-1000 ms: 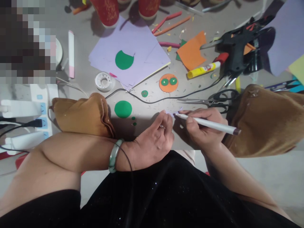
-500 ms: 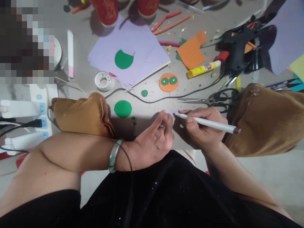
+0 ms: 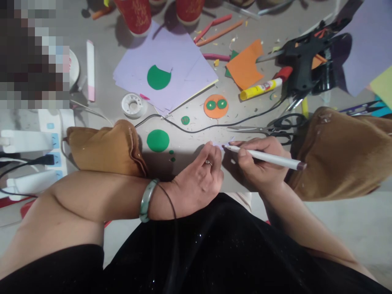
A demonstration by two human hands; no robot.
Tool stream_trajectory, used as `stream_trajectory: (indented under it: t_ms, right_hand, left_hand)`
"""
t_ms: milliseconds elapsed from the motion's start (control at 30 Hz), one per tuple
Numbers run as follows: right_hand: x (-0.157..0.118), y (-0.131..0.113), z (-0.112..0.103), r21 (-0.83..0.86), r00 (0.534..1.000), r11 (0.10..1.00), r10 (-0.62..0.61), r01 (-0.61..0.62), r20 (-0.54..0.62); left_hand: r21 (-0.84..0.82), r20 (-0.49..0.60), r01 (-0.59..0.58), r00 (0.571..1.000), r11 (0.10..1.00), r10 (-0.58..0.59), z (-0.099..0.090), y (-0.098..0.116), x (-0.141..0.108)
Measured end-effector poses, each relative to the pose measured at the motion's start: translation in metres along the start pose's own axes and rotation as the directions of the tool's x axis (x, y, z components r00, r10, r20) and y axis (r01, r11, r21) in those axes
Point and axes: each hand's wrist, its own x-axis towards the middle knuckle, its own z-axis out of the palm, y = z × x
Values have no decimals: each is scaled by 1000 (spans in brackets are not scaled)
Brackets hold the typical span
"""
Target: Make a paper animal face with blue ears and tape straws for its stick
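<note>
My left hand [image 3: 200, 179], fingers closed, pinches the edge of a small scrap of purple paper [image 3: 219, 145] at the front of the table. My right hand [image 3: 266, 161] grips a white marker pen [image 3: 269, 158] with a dark end, its tip at the scrap. Most of the scrap is hidden by fingers. Beyond them lies an orange paper disc [image 3: 216, 113] bearing two green ovals. Left of my left hand are a green paper circle [image 3: 158, 141] and two tiny green dots [image 3: 172, 155]. Scissors [image 3: 272, 126] lie just past my right hand.
Purple sheets [image 3: 183, 61] hold a notched green circle [image 3: 159, 77]. A black glue gun [image 3: 306, 61], yellow glue stick [image 3: 260, 88] and tape roll [image 3: 132, 105] lie around. Brown cloth pouches [image 3: 104, 148] flank both arms. A thin black cable [image 3: 196, 131] crosses the table. Red cups [image 3: 134, 16] stand behind.
Both hands keep almost the same pose, the pen tip still at the purple scrap. The view has shifted very slightly, and the dark cord hanging by my left wrist has swung a little right.
</note>
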Motion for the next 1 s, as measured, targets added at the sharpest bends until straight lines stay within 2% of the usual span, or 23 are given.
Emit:
stream_trajectory:
  t_ms: [300, 500, 633, 767, 967, 1000]
  right_hand:
    - [2, -3, 0, -7, 1000, 1000, -22, 22, -3]
    - [3, -4, 1, -4, 1000, 1000, -26, 26, -15]
    - [7, -3, 5, 170, 981, 982, -54, 86, -185]
    - [14, -5, 8, 148, 946, 987, -14, 65, -323]
    - [13, -7, 4, 134, 945, 987, -40, 88, -325]
    - [11, -5, 2, 135, 964, 989, -16, 54, -265]
  left_hand:
    - [25, -36, 2, 999, 1000, -1, 1, -1, -1]
    - [27, -13, -1, 1000, 1000, 1, 0, 0, -1]
    - [45, -16, -3, 1000, 999, 4, 0, -1, -2]
    - [45, -10, -8, 1000, 999, 9, 1, -1, -2]
    - [6, 7, -7, 1000, 1000, 7, 2, 0, -1]
    - [-2, -2, -3, 1000, 1000, 3, 3, 0, -1]
